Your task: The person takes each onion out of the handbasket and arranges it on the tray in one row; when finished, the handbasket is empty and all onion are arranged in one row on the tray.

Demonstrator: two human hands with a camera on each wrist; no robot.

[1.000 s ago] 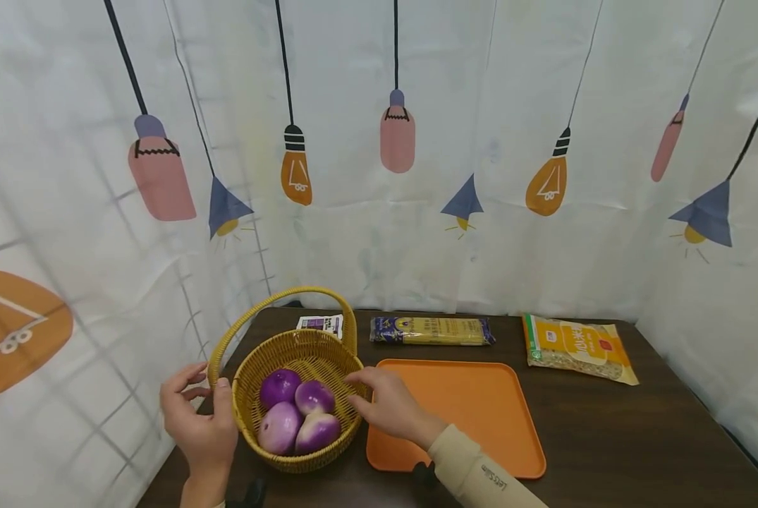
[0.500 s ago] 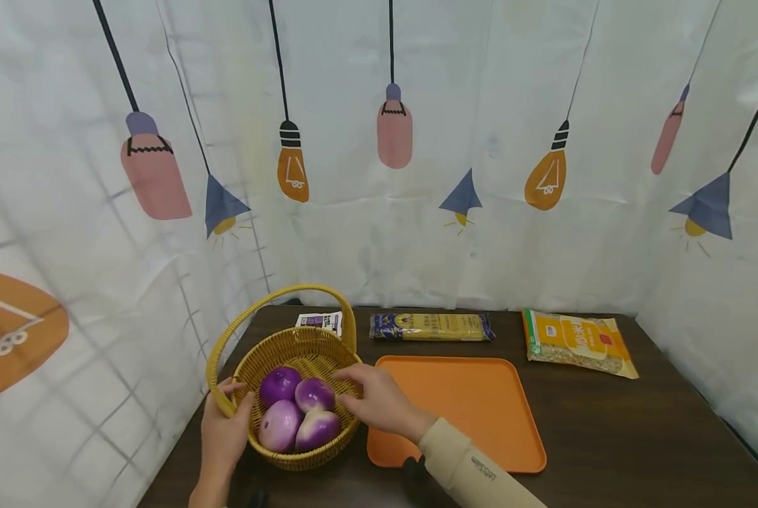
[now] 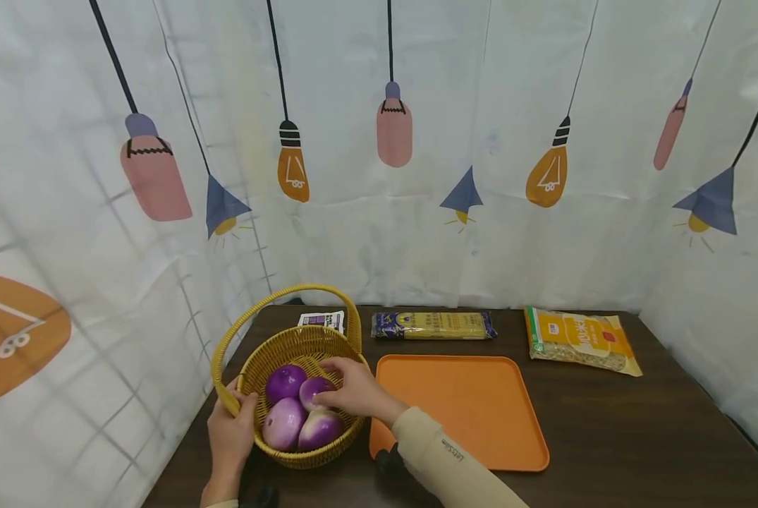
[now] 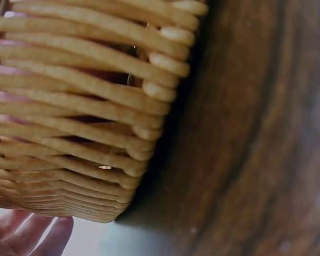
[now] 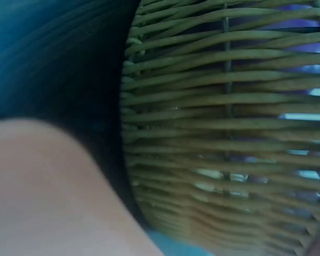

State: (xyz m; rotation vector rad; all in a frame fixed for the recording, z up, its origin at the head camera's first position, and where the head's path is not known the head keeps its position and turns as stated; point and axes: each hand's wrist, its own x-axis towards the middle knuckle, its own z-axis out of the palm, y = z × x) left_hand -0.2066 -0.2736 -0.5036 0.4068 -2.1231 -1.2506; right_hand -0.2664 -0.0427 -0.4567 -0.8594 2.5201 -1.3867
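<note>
A yellow woven basket (image 3: 309, 458) with a tall arched handle (image 3: 226, 339) stands at the left of the table. Inside lie several purple-and-white onions, among them a dark purple onion (image 3: 285, 383) and a paler onion (image 3: 283, 425). My left hand (image 3: 231, 430) grips the basket's left rim by the foot of the handle, thumb at the rim. My right hand (image 3: 359, 388) reaches over the right rim, its thumb and fingers spread at the right side of the upper right onion (image 3: 314, 390). Both wrist views show mostly the basket's woven wall (image 4: 74, 106).
An orange tray (image 3: 461, 409) lies right of the basket, partly under my right forearm. Along the back are a white-and-purple packet (image 3: 323, 321), a long yellow-and-blue package (image 3: 434, 325) and a yellow bag of grain (image 3: 582, 342). A printed curtain hangs behind the dark table.
My left hand has moved right and taken hold of the basket's rim. My right hand has moved left, farther in over the onions. The onions keep their places in the basket.
</note>
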